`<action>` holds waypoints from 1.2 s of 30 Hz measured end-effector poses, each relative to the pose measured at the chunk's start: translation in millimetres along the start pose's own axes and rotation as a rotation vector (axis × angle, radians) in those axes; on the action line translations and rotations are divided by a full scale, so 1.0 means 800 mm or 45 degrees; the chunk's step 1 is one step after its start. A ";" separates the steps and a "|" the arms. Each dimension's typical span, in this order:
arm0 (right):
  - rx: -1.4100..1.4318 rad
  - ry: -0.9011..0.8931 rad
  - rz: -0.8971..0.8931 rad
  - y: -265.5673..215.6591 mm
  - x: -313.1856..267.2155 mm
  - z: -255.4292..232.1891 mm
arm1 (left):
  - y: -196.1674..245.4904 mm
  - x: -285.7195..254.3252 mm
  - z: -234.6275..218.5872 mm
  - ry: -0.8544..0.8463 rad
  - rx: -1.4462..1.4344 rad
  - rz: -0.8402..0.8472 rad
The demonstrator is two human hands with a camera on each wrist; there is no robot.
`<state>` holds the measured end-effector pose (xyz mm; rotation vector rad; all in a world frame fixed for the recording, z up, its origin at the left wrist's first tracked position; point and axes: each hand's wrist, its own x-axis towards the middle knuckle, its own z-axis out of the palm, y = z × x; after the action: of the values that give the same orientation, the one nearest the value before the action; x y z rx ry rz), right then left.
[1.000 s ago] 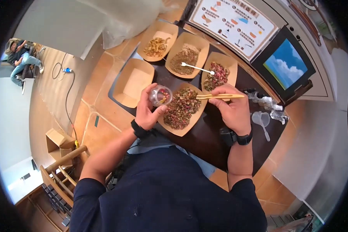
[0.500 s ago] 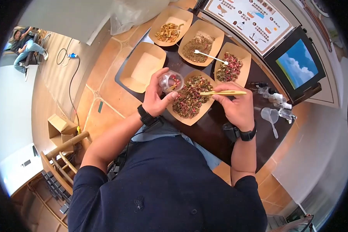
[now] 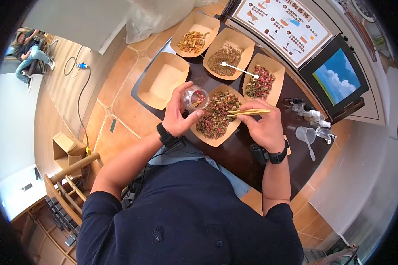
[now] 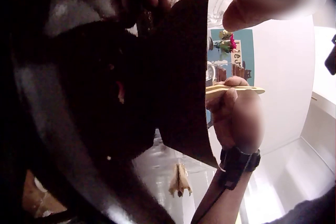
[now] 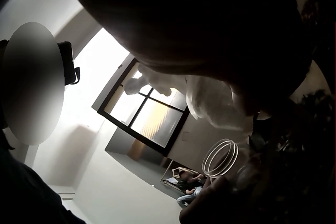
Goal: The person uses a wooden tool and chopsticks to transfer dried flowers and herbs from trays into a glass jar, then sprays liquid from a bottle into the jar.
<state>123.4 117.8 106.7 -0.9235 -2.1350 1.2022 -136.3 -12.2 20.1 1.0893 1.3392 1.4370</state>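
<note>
A small clear plastic jar [image 3: 195, 98] with a few red and yellow dried bits inside is gripped by my left hand [image 3: 176, 115], its mouth tilted toward the right. Beside it lies a paper tray [image 3: 215, 141] heaped with mixed dried petals and leaves [image 3: 216, 115]. My right hand [image 3: 267, 129] pinches yellow wooden tweezers [image 3: 254, 112], whose tips point left over the right side of that heap. In the left wrist view the same tweezers [image 4: 247, 90] show between thumb and fingers. The right wrist view is dark, with the jar's round rim [image 5: 220, 158] low at right.
Farther back stand an empty paper tray [image 3: 162, 79] and trays of yellow strips [image 3: 193, 42], brown crumbs [image 3: 225, 59] with a white stirrer [image 3: 239, 70], and red petals [image 3: 259, 82]. Small bottles [image 3: 316, 117] and a measuring cup [image 3: 306, 136] are at right, near a screen [image 3: 336, 77].
The head view has shifted. My right hand, with the tweezers, has come slightly left toward the petal heap. My left hand keeps the jar beside the tray.
</note>
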 end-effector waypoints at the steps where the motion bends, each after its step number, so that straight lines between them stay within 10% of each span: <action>1: 0.000 0.000 -0.001 0.000 0.000 0.000 | 0.000 0.000 0.000 0.000 0.001 0.001; 36: 0.021 0.027 -0.028 -0.005 -0.001 0.004 | -0.003 -0.001 0.000 -0.006 0.044 0.007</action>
<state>120.0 114.0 108.4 -0.8994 -2.1102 1.1919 -136.2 -12.7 17.7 1.1190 1.3628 1.4192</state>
